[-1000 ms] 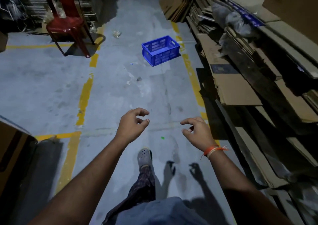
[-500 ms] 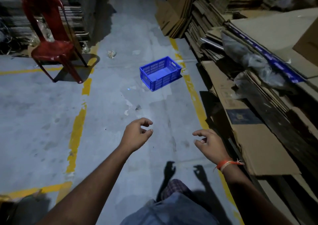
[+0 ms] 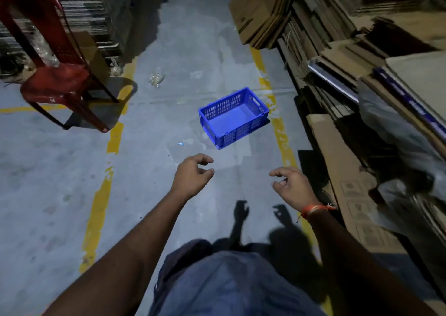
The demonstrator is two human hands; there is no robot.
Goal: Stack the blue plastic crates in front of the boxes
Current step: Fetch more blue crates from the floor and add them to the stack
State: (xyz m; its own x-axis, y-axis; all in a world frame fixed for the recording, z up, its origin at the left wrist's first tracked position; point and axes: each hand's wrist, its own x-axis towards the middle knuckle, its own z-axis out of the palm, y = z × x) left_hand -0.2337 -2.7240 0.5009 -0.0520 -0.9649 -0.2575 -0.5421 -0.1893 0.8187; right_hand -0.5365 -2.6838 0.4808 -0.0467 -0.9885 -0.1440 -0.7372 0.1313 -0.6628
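Note:
One blue plastic crate point(image 3: 233, 117) stands upright and empty on the concrete floor, slightly turned, just left of a yellow floor line. Flattened cardboard boxes point(image 3: 350, 79) are piled along the right side. My left hand point(image 3: 193, 175) reaches forward a short way in front of the crate, fingers loosely curled, holding nothing. My right hand point(image 3: 289, 185), with an orange thread at the wrist, is out beside it, also loosely curled and empty. Neither hand touches the crate.
A red plastic chair point(image 3: 53, 69) stands at the back left by stacked sheets. A crumpled clear wrapper point(image 3: 156, 79) lies on the floor behind the crate. Yellow lines point(image 3: 101, 195) mark the floor. Leaning cardboard point(image 3: 342, 166) narrows the aisle on the right.
I have walked forward: the crate is nearer and larger in view, and the chair has come closer at the left. Both hands stay out in front, empty.

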